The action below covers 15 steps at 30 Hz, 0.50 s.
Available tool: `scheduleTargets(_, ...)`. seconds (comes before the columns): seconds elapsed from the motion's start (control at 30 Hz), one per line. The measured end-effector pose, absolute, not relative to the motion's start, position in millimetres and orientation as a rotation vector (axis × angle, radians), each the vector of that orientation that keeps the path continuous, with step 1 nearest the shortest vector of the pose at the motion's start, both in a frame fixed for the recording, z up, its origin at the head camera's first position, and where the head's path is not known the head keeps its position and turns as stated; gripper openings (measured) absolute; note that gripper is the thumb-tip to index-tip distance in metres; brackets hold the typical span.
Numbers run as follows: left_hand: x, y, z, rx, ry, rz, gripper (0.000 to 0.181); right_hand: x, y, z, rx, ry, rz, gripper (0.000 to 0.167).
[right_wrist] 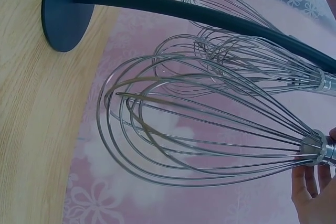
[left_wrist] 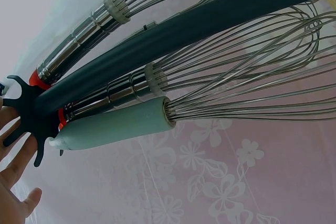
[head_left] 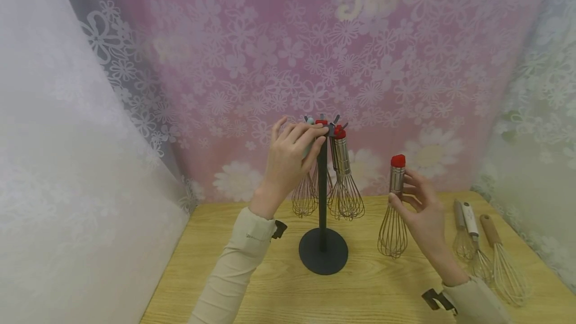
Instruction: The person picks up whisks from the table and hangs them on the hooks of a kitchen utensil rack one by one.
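Observation:
A black upright whisk stand (head_left: 322, 189) with hooks at its top rises from a round base. Over its top lies my left hand (head_left: 292, 149), fingers extended and touching the hook ring (left_wrist: 39, 111). Several whisks hang there, among them a metal-handled whisk with a red end (head_left: 343, 156) and one with a pale green handle (left_wrist: 113, 124). To the right of the stand, my right hand (head_left: 423, 214) pinches another red-ended metal whisk (head_left: 397, 179) by its handle, upright, wires down. In the right wrist view its wire loops (right_wrist: 210, 124) appear in front of the hanging whisks.
On the right of the wooden table (head_left: 360, 294) lie a whisk with a grey handle (head_left: 459, 214), one with a white handle (head_left: 470, 221) and one with a tan handle (head_left: 490, 229). Flowered cloth (head_left: 270, 84) hangs behind the table and at both sides.

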State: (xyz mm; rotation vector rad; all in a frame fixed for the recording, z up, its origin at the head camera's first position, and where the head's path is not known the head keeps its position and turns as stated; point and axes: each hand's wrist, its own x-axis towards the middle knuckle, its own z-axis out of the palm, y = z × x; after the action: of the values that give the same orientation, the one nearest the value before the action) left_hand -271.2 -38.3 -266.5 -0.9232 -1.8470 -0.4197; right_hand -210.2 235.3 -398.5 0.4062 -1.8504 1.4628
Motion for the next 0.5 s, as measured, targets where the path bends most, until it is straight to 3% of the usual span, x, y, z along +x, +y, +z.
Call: scheduleTargets(0.5, -271.2, -38.5, -266.5, -0.92, -1.847, -0.418, 0.022, -210.0, 228.3, -389.7, 0.44, -1.855, 1.459, 0.068)
